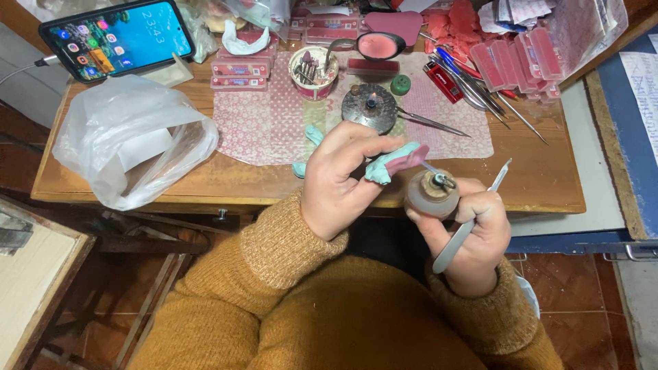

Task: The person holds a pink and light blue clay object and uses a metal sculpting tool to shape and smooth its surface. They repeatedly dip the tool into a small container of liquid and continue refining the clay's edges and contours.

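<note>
The left hand is gripping a pink-and-green wax model while the right hand is clutching a round burner and thin metal tool, likely shaping wax; next needs a steady touch.

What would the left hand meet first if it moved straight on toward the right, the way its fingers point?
Probably the round handpiece head in the right hand. The left hand holds a teal and pink model very near it, though depth is unclear.

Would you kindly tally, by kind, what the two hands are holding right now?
Teal-and-pink dental model, in the left hand: 1
Round handpiece, in the right hand: 1
Slim metal tool, also in the right hand: 1
Total: 3
</note>
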